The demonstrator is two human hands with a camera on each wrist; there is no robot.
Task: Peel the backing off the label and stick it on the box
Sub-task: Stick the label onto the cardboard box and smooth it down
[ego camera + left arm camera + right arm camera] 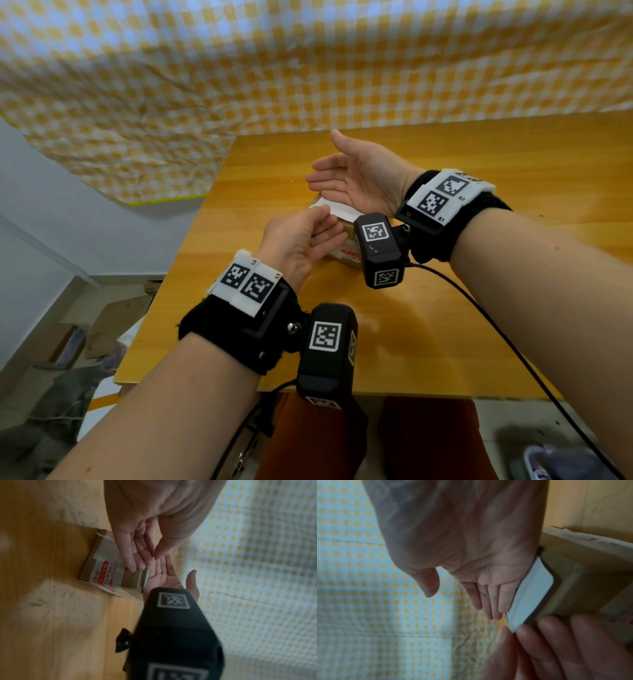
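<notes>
White rectangular paper label point(532, 596) is going onto the small brown cardboard box point(109, 566) on the wooden table point(445, 325), left hand point(301, 240) pinching its corner, right hand point(356, 181) flat and holding nothing, so next is probably smoothing it down

Yellow checked cloth point(239, 68) hangs behind the wooden table point(445, 308).

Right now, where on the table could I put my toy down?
The table is bare wood to the right of the box, past the black cable, and along the near edge. It is crowded in the middle: both hands work at the box and its white label.
</notes>
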